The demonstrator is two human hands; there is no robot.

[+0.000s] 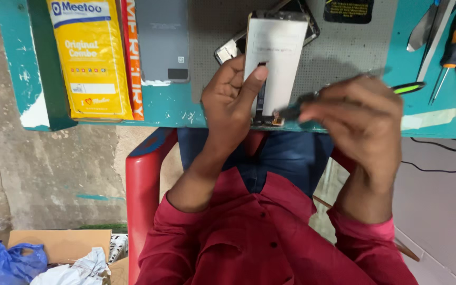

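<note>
The left hand (233, 97) holds a white phone screen panel (275, 63) upright above the teal table (170, 108), fingers closed around it, while the right hand (360, 116) pinches a dark tool (294, 111) against its lower edge, so the work seems unfinished.

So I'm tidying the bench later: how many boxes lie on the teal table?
2: a yellow box at the table's left end, and a red box right beside it, mostly covered. Others may lie beyond the frame's top edge.
</note>
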